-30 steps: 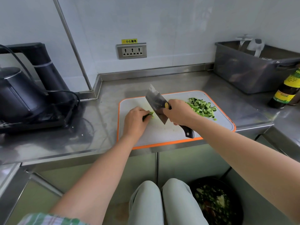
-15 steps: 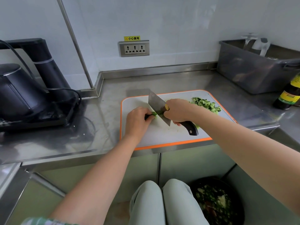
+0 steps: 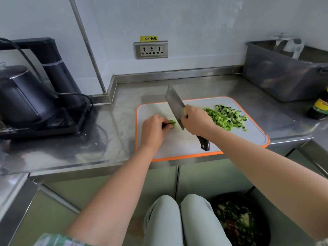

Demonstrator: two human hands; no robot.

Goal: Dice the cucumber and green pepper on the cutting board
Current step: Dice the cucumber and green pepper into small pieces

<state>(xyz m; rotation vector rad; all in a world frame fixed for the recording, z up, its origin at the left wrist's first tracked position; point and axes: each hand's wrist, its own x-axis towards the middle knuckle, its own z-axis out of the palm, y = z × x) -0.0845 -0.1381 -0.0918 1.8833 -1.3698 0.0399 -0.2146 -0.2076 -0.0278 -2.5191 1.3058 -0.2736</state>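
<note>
A white cutting board [image 3: 186,144] with an orange rim lies on the steel counter. My left hand [image 3: 154,128] has curled fingers that hold down a small green pepper piece [image 3: 171,122] near the board's middle. My right hand [image 3: 197,121] grips a cleaver [image 3: 174,105] by its dark handle, the blade raised and tilted just right of the pepper piece. A pile of diced cucumber and green pepper [image 3: 227,118] sits on the board's right part, behind my right wrist.
A black kettle [image 3: 23,98] on its base with a cord stands at the left. A grey plastic tub [image 3: 285,71] stands back right, with a dark sauce bottle [image 3: 319,107] beside it. A bin with scraps [image 3: 237,221] is on the floor by my knees.
The cleaver has chopped down onto the pepper and now is lifted again. The diced pile shows more fully as my right arm shifted. My left hand stays on the pepper piece.
</note>
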